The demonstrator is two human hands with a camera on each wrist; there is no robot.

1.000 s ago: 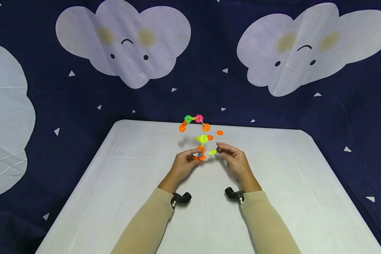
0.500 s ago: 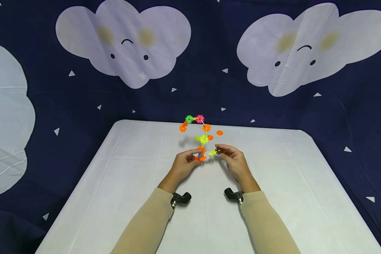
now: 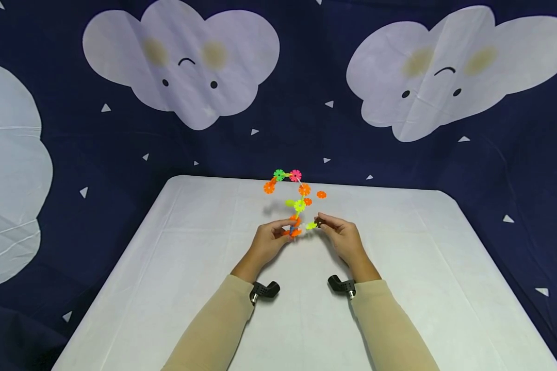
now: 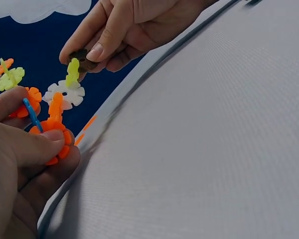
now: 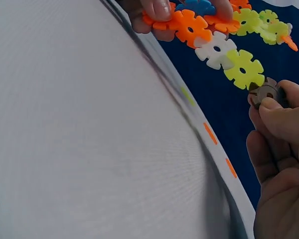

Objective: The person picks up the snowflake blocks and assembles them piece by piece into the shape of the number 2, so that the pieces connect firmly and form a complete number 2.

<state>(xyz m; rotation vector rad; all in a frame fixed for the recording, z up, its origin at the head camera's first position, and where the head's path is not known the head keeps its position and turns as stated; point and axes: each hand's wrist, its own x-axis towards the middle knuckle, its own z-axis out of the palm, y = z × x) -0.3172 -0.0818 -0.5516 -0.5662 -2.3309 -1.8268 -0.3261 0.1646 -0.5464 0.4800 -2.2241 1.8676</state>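
A chain of plastic snowflake discs, with a green disc (image 3: 279,175) and a pink disc (image 3: 295,175) at its far top, rises from my left hand (image 3: 266,241). That hand pinches an orange disc (image 4: 49,130) at the near end, beside a blue disc (image 4: 33,115) set on edge. A short branch runs to the right: an orange disc (image 5: 191,29), a white disc (image 5: 217,49) and a yellow disc (image 5: 244,69). Thumb and fingertips of my right hand (image 3: 345,238) pinch a dark brown disc (image 5: 267,92), its edge right at the yellow disc's rim.
Loose on the white table (image 3: 399,268), beyond the hands, lie an orange disc (image 3: 322,195), another orange disc (image 3: 308,202) and a yellow-green disc (image 3: 290,203). A dark blue cloth (image 3: 306,62) with clouds hangs behind the table's far edge.
The upper chain has tilted slightly right and toward me. My right hand has shifted a little nearer and left with the brown disc. My left hand has stayed nearly still.
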